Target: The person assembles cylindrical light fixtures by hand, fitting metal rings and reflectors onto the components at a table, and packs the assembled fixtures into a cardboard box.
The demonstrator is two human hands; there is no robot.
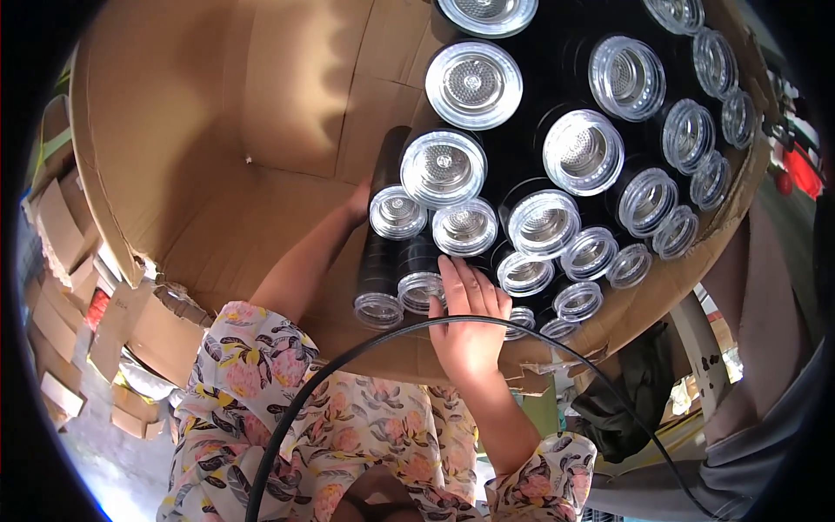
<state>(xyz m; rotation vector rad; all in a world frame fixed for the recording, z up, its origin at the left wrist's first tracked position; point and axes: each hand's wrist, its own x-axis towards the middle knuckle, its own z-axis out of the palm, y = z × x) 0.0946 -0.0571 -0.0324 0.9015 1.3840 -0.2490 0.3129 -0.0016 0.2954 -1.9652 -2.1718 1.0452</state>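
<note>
Black cylinders with clear, ridged round ends [444, 168] lie stacked in rows in the right part of a large cardboard box [278, 230]. My left hand [359, 204] reaches into the box at the left side of the stack, against a black cylinder [376, 265]. Its fingers are hidden behind that cylinder. My right hand [470, 304] lies on the near, lower part of the stack, its fingers stretched out over the clear ends. One fingertip rests just below a clear end [464, 226], and the thumb is beside a lower one [421, 291].
A black cable [348, 355] arches across in front of my right wrist. Flattened cardboard pieces [61, 317] lie to the left. On the right are someone's grey-clothed legs [765, 461], a dark cloth [622, 409] and a red object [802, 170].
</note>
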